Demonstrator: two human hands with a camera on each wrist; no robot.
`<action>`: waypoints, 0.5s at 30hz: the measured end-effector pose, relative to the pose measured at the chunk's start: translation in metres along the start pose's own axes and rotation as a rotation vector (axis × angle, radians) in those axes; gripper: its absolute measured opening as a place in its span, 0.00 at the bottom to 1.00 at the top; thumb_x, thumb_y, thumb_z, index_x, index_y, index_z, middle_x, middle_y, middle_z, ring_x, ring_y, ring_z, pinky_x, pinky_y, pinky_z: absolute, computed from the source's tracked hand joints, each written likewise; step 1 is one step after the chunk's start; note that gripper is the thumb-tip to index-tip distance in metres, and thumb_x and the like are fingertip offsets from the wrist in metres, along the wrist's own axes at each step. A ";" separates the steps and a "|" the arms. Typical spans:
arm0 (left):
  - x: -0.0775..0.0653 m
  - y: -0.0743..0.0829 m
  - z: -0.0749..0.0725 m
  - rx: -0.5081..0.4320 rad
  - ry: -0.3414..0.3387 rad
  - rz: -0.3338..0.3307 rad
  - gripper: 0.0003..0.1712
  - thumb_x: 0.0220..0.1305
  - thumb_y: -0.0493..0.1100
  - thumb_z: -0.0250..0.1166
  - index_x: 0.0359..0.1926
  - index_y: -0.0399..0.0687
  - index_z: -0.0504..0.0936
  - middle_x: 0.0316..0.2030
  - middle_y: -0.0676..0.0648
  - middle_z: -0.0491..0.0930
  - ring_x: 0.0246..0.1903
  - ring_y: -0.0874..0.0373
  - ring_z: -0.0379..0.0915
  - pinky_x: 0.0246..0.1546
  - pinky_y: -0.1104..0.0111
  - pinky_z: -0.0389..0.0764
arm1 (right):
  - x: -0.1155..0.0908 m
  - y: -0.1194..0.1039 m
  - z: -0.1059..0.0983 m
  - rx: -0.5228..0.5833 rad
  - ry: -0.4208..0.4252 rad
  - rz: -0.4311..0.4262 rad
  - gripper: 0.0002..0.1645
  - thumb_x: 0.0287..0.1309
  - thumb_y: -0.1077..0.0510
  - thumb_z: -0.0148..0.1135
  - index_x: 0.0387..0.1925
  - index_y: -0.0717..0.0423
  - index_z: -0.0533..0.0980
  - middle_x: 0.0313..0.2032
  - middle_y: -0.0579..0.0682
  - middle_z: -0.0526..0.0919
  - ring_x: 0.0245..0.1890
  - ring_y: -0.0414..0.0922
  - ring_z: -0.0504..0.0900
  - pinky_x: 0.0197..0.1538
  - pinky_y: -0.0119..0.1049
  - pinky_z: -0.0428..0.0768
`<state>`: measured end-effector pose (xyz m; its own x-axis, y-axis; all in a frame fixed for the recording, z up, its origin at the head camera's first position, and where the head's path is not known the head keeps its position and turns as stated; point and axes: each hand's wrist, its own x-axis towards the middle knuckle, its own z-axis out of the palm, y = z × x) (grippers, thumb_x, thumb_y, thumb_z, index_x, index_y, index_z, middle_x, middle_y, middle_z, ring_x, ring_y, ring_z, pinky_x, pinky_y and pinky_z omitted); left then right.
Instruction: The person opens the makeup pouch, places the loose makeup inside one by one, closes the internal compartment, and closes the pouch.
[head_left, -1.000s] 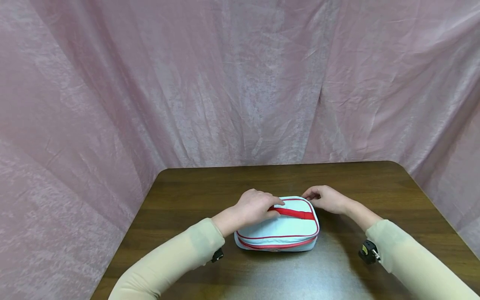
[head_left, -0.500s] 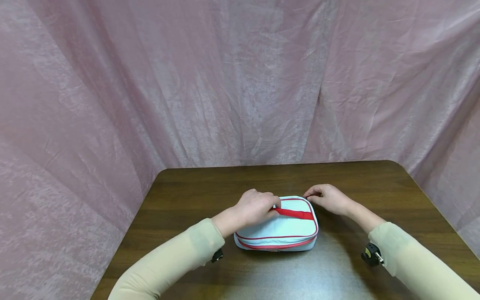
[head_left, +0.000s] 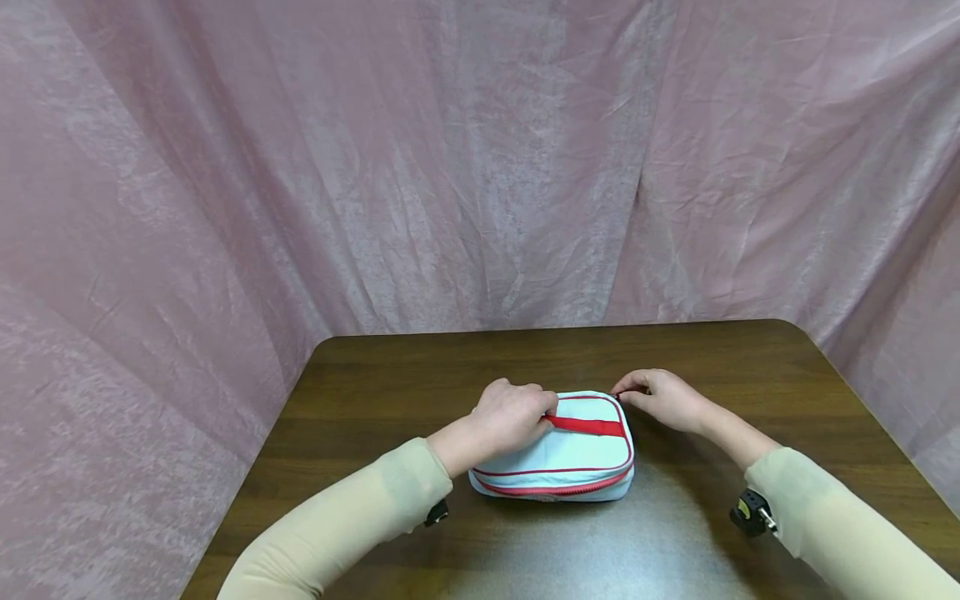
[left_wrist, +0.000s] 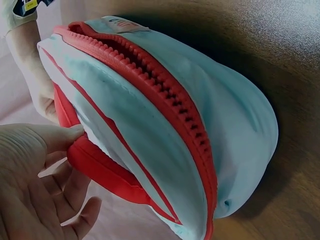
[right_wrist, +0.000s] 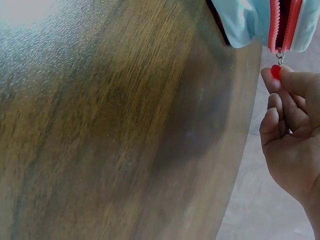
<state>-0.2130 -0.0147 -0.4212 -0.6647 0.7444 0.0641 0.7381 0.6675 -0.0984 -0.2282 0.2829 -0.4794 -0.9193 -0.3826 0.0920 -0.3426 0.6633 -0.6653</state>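
A pale blue zip pouch [head_left: 577,454] with red piping sits on the wooden table. My left hand [head_left: 510,417] pinches its red strap handle [left_wrist: 107,172] between thumb and fingers, on top of the pouch. Along the front, the red zipper [left_wrist: 165,92] shows its two rows of teeth parted. At the pouch's far right corner is my right hand [head_left: 663,400]. Its thumb and index finger pinch the red zipper pull [right_wrist: 275,72], which hangs from a small metal chain at the end of the parted zipper. A small label [left_wrist: 127,25] is sewn on the front.
The dark wooden table [head_left: 420,367] has rounded far corners. Pink velvety curtains [head_left: 480,167] hang behind it and at both sides. A small black wrist camera [head_left: 752,512] is worn under the right sleeve.
My left fingers have curled down onto the strap. My right hand has shifted slightly right and now shows the zipper pull in its fingers. The pouch has slid a little left.
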 end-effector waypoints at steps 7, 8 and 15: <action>0.000 0.002 0.000 0.010 0.006 -0.017 0.05 0.67 0.46 0.67 0.33 0.61 0.82 0.27 0.58 0.79 0.30 0.63 0.77 0.27 0.65 0.66 | -0.006 0.002 -0.004 0.004 -0.006 0.001 0.07 0.71 0.60 0.63 0.46 0.52 0.85 0.42 0.42 0.86 0.47 0.45 0.81 0.52 0.47 0.78; 0.001 0.002 -0.001 0.011 0.007 -0.020 0.05 0.67 0.46 0.66 0.33 0.61 0.82 0.27 0.58 0.79 0.30 0.63 0.77 0.27 0.65 0.66 | -0.007 0.003 -0.005 0.009 -0.006 0.003 0.07 0.71 0.60 0.62 0.45 0.52 0.85 0.42 0.42 0.86 0.46 0.45 0.81 0.51 0.46 0.78; 0.001 0.001 0.001 0.016 0.015 -0.014 0.05 0.68 0.46 0.66 0.33 0.61 0.82 0.27 0.58 0.80 0.31 0.63 0.77 0.27 0.65 0.66 | -0.010 0.003 -0.002 0.066 0.006 0.004 0.07 0.72 0.59 0.62 0.45 0.54 0.84 0.41 0.44 0.86 0.44 0.42 0.81 0.48 0.40 0.79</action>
<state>-0.2133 -0.0134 -0.4218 -0.6733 0.7350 0.0802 0.7265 0.6778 -0.1134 -0.2205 0.2898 -0.4812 -0.9220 -0.3756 0.0935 -0.3252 0.6206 -0.7135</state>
